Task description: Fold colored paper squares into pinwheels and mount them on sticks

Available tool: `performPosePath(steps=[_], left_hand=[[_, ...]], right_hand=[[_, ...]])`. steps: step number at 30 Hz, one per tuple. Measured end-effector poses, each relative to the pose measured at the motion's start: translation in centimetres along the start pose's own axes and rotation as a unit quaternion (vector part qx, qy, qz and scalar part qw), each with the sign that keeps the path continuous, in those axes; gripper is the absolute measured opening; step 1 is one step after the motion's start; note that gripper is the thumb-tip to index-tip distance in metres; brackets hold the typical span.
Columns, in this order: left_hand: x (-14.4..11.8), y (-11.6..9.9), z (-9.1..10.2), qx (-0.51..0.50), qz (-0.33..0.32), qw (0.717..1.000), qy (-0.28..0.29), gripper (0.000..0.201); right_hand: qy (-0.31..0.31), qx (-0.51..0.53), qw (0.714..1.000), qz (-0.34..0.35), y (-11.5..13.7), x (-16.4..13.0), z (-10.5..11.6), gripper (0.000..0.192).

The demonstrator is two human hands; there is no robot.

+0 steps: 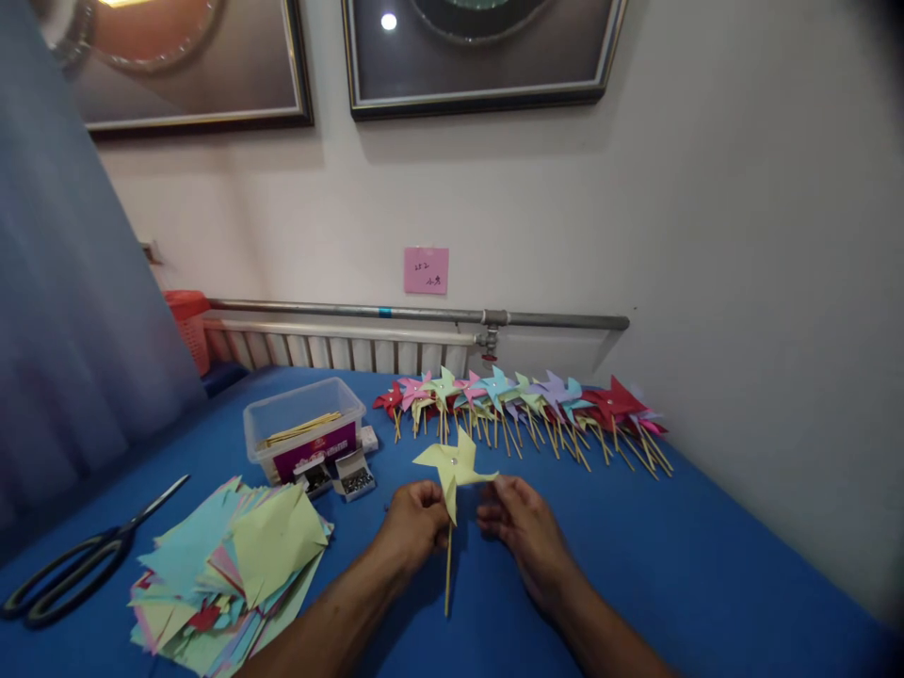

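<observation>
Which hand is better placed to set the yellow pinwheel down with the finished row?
Right, probably. The right hand touches the yellow pinwheel at a vane tip and lies on the side of the finished row. The left hand grips the stick, farther from most of that row.

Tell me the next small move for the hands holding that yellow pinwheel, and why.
Probably lay the yellow pinwheel in the row of finished pinwheels by the wall. Its blades look folded and pinned at the centre, its stick hangs below, and both the left hand and right hand pinch it just under the blades.
</observation>
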State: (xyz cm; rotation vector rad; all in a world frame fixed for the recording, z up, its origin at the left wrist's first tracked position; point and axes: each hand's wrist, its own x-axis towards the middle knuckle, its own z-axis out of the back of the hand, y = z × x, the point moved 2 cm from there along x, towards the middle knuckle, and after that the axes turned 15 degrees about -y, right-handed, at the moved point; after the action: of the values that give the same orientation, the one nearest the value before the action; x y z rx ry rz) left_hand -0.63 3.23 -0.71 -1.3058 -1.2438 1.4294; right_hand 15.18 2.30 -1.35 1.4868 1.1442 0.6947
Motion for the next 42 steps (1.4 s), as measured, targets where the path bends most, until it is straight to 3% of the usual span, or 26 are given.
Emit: performPosePath(steps=[3, 6, 8, 10, 16, 36, 42], left_hand=[[0.7, -0.3, 0.6, -0.038, -0.012, 0.999, -0.020, 0.009], [1.1, -0.6, 1.1, -0.071, -0.029, 0.996, -0.039, 0.011], [1.3, -0.9, 1.3, -0.086, -0.038, 0.994, -0.049, 0.012], [1.2, -1.0, 1.4, -0.095, -0.040, 0.993, -0.055, 0.012], [1.2, -1.1, 1.3, -0.107, -0.034, 0.992, -0.058, 0.011], [1.2, -0.7, 1.0, -0.100, -0.034, 0.994, -0.042, 0.012], [1.1, -0.5, 1.0, -0.099, -0.030, 0.994, -0.030, 0.015]], right_hand=[[0.072, -0.150, 0.984, 0.062, -0.5, -1.0, -0.6, 0.033], [0.150, -0.280, 0.932, 0.175, -0.4, -3.0, -1.3, 0.024], [0.164, -0.340, 0.900, 0.219, -0.3, -4.1, -1.6, 0.022], [0.170, -0.367, 0.885, 0.229, -0.2, -4.7, -1.7, 0.022], [0.173, -0.366, 0.891, 0.205, -0.6, -4.7, -1.8, 0.018], [0.149, -0.414, 0.868, 0.232, -1.1, -4.6, -2.0, 0.016], [0.141, -0.402, 0.875, 0.230, -1.0, -4.6, -2.0, 0.016]])
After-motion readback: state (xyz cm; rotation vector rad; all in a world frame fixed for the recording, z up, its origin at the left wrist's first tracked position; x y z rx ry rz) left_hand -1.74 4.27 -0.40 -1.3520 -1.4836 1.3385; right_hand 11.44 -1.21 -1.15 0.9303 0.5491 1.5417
